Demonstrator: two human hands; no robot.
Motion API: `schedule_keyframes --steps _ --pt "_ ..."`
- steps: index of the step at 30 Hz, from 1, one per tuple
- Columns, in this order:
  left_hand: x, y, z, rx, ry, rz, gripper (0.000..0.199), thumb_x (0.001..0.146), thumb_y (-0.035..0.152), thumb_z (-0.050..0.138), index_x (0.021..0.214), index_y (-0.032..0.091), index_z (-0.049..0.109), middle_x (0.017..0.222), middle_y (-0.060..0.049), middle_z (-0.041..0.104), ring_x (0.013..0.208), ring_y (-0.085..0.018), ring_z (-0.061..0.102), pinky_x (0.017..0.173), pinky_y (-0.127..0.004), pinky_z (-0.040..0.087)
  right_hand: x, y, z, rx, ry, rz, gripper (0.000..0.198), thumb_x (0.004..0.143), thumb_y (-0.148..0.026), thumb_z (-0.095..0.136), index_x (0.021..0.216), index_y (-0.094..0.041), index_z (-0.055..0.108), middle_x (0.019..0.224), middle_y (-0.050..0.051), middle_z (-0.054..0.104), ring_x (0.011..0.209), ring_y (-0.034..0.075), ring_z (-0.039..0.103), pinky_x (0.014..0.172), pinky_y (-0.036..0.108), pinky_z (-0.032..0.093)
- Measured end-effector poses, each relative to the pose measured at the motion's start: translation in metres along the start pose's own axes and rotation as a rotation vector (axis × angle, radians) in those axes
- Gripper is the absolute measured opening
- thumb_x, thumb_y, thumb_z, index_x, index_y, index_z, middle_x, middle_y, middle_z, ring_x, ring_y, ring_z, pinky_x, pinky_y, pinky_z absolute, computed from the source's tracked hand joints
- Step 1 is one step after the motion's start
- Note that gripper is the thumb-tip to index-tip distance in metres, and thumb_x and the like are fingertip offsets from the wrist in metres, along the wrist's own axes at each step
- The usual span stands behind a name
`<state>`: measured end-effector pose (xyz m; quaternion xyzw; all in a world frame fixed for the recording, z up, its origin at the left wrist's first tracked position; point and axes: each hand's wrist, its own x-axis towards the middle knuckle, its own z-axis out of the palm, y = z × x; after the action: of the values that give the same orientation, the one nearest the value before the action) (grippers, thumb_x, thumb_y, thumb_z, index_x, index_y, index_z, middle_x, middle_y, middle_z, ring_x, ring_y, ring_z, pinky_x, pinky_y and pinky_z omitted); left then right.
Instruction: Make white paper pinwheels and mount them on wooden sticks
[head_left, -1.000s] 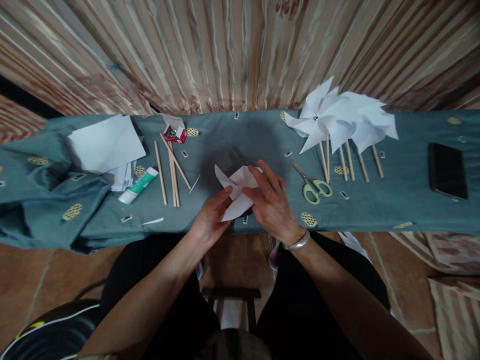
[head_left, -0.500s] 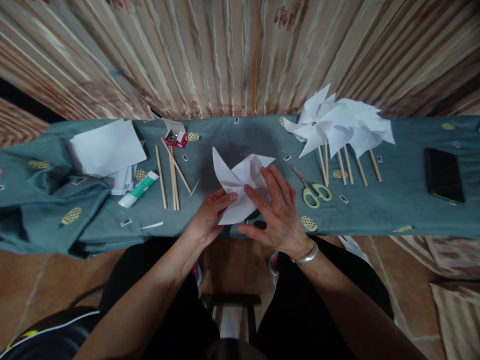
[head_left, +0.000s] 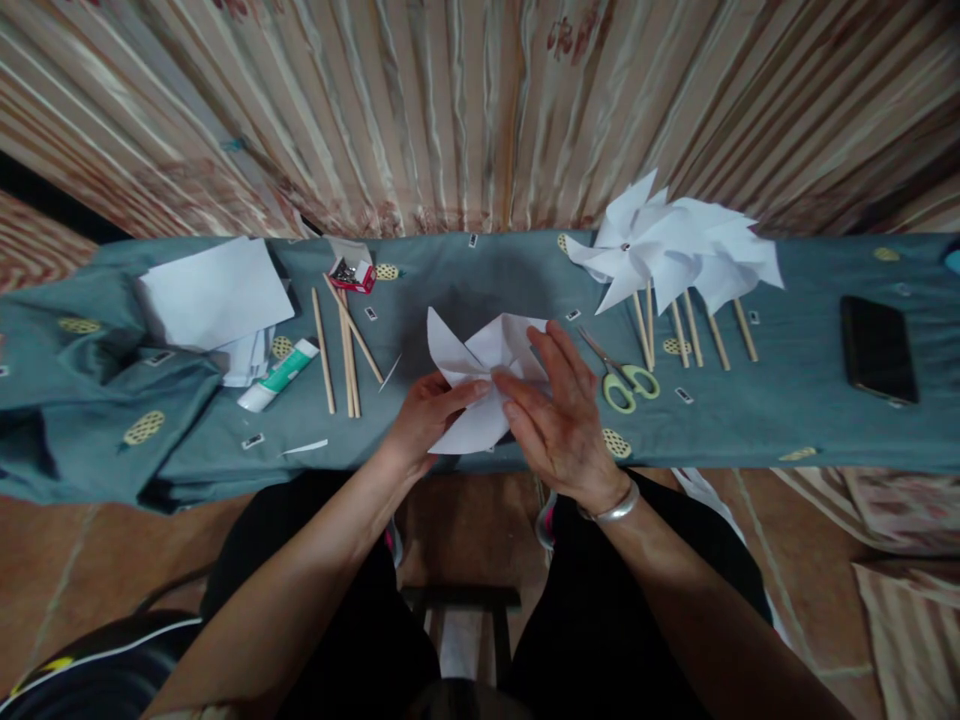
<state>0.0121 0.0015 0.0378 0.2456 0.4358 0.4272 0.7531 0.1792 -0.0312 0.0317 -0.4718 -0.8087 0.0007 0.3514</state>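
Observation:
A white paper pinwheel without a stick is held up over the front middle of the cloth. My left hand is closed on its lower left side, thumb on top near the centre and the other fingers underneath. My right hand is at the right side of the pinwheel, its index finger pressing at the centre and its thumb close to the paper's edge. The remaining right fingers are stretched over the right blade. Whether anything small sits under the right fingertip is hidden.
On the teal cloth lie a stack of paper, a glue stick, several wooden sticks and a red box of pins. To the right are green-handled scissors, finished pinwheels on sticks and a black phone.
My right thumb has come up from below to the paper's edge, and my left thumb has slid closer to the pinwheel's centre. The pinwheel has dipped slightly.

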Motion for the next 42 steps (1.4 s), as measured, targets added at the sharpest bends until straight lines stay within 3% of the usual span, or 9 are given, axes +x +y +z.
schedule_keyframes --steps 10,18,22,26,31,35,39,42 --pt "0.000 -0.008 0.002 0.029 0.126 0.050 0.030 0.054 0.023 0.086 0.080 0.014 0.075 0.080 -0.004 0.077 0.063 -0.016 0.067 0.063 -0.027 0.051 0.002 -0.001 0.011 -0.013 0.050 0.048 0.021 0.094 -0.017 0.055 0.110 -0.025 0.065 0.154 0.005 0.040 0.148 0.030 0.032 0.114 0.053 0.039" --pt "0.000 -0.012 0.001 0.016 0.116 0.092 0.027 0.055 0.022 0.086 0.079 0.014 0.075 0.074 -0.002 0.076 0.062 -0.014 0.065 0.064 -0.025 0.050 0.003 0.001 0.015 -0.029 0.059 0.035 0.018 0.094 -0.022 0.055 0.105 -0.025 0.068 0.156 0.003 0.039 0.147 0.030 0.032 0.115 0.051 0.038" --pt "0.003 -0.013 0.000 0.027 0.117 0.105 0.027 0.055 0.022 0.086 0.079 0.014 0.075 0.078 -0.003 0.076 0.068 -0.015 0.067 0.069 -0.027 0.051 0.004 0.001 0.016 -0.011 0.066 0.040 0.025 0.094 -0.023 0.054 0.116 -0.029 0.063 0.155 0.002 0.041 0.147 0.029 0.033 0.116 0.051 0.037" --pt "0.005 -0.012 -0.002 0.024 0.141 0.129 0.028 0.055 0.022 0.086 0.080 0.015 0.076 0.079 -0.002 0.077 0.071 -0.016 0.068 0.072 -0.028 0.053 0.008 0.000 0.007 0.044 0.080 0.053 0.049 0.094 -0.023 0.056 0.140 -0.036 0.047 0.155 0.002 0.041 0.148 0.029 0.032 0.118 0.053 0.033" --pt "0.008 -0.006 -0.007 0.064 0.169 0.199 0.027 0.055 0.024 0.086 0.078 0.016 0.075 0.079 -0.002 0.077 0.070 -0.017 0.068 0.070 -0.030 0.054 0.008 0.003 -0.004 0.101 0.127 0.222 0.058 0.092 -0.029 0.062 0.146 -0.031 0.041 0.157 0.010 0.037 0.147 0.033 0.033 0.116 0.061 0.032" --pt "0.009 -0.003 -0.009 0.093 0.160 0.259 0.027 0.055 0.026 0.086 0.078 0.017 0.075 0.076 -0.001 0.076 0.070 -0.017 0.068 0.069 -0.030 0.054 0.005 0.012 0.006 0.369 0.172 0.501 0.062 0.085 -0.037 0.069 0.140 -0.022 0.046 0.145 0.015 0.052 0.134 0.032 0.051 0.109 0.058 0.043" --pt "0.009 -0.004 -0.009 0.155 0.116 0.284 0.028 0.056 0.026 0.085 0.080 0.016 0.076 0.080 -0.003 0.078 0.071 -0.017 0.068 0.070 -0.029 0.054 0.011 0.017 0.016 0.876 -0.001 0.676 0.057 0.079 -0.046 0.073 0.129 -0.025 0.054 0.119 0.009 0.071 0.108 0.024 0.069 0.094 0.043 0.056" --pt "0.007 -0.005 -0.010 0.215 0.097 0.286 0.027 0.057 0.027 0.084 0.080 0.015 0.076 0.080 -0.003 0.077 0.070 -0.017 0.067 0.069 -0.029 0.053 0.018 0.013 0.016 1.069 -0.053 0.783 0.054 0.069 -0.046 0.082 0.114 -0.025 0.062 0.101 0.004 0.076 0.093 0.023 0.072 0.084 0.038 0.059"
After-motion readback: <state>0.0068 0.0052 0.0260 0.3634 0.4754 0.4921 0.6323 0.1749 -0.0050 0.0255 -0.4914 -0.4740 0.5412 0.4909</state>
